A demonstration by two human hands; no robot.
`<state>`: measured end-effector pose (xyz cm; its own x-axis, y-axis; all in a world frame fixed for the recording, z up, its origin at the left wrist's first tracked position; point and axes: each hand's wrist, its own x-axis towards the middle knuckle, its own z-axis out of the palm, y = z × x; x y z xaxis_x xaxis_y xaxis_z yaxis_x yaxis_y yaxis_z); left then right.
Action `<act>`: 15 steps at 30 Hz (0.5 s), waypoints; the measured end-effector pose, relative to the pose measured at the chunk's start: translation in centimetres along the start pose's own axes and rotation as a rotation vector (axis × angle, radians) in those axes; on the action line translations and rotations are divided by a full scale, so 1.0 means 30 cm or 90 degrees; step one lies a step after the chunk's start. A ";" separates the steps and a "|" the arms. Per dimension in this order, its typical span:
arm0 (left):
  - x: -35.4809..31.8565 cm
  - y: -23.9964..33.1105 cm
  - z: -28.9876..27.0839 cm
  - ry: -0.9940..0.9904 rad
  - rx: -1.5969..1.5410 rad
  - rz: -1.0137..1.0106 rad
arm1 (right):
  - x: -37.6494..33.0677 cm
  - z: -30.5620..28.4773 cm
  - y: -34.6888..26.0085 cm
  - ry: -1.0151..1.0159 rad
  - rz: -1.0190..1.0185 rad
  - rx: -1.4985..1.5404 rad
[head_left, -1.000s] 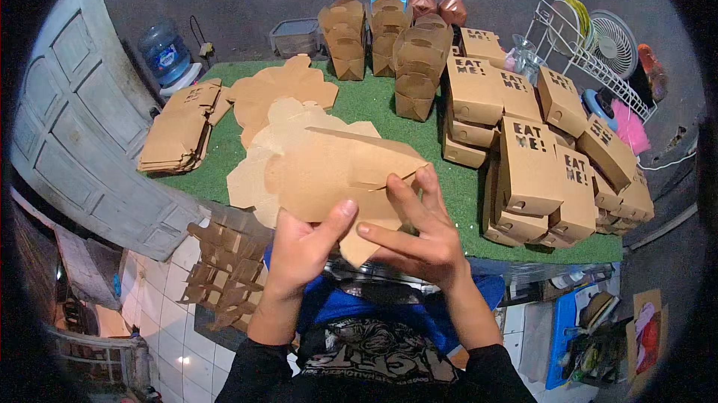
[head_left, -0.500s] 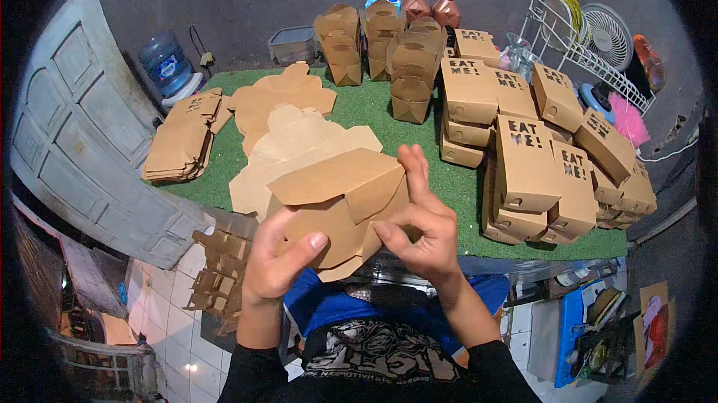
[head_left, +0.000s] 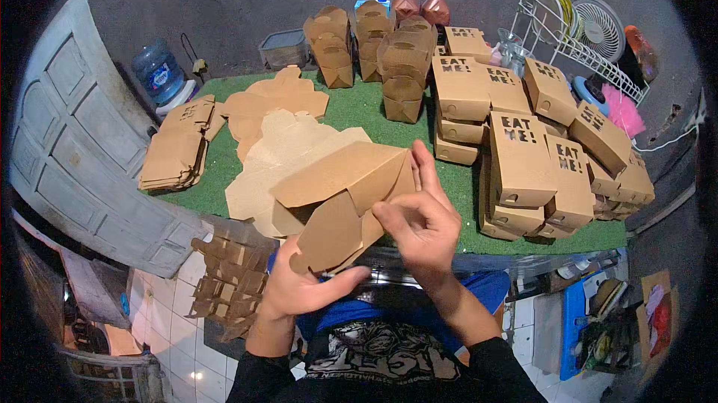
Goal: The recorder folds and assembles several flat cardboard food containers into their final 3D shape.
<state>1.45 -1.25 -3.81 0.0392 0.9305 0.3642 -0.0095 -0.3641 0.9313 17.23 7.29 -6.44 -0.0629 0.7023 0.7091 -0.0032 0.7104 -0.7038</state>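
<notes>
A partly folded brown cardboard box (head_left: 336, 175) is held up in front of me, above the table's near edge. My left hand (head_left: 303, 287) closes round its lower left corner, the thumb stretched along the bottom. At the right end, my right hand (head_left: 422, 220) grips a side panel, thumb and index finger pinched at the edge and the other fingers behind. One rounded flap (head_left: 325, 231) stands out on the box's near side, leaving a dark gap under the upper panel. Just behind it lie flat cardboard blanks (head_left: 273, 149), the front one paler.
Finished boxes with cut-out lettering (head_left: 516, 152) are piled on the right of the green table covering (head_left: 359, 119). Open-topped cartons (head_left: 404, 66) stand at the back. Folded cardboard (head_left: 172, 149) is stacked at left. A wire dish rack (head_left: 576, 51) holds plates behind the pile.
The near flap has swung outward, opening a gap in the box. My left hand has slid lower, its thumb off the panel. My right hand keeps its grip at the right end.
</notes>
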 end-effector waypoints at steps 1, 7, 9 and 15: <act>-0.001 -0.010 0.026 0.074 0.030 -0.026 | -0.003 0.008 0.003 0.002 -0.001 -0.004; 0.002 -0.025 0.044 0.180 0.103 -0.078 | -0.023 0.050 0.008 0.054 0.037 0.059; 0.005 -0.039 0.036 0.166 0.151 -0.039 | -0.018 0.025 0.032 -0.010 -0.042 -0.037; -0.013 -0.034 0.011 0.204 0.080 -0.060 | 0.007 -0.008 0.025 -0.232 -0.189 -0.181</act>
<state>1.77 -1.25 -4.88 -0.2818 0.9183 0.2780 0.1024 -0.2593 0.9603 17.46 8.00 -6.81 -0.4415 0.4442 0.7796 0.1929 0.8955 -0.4011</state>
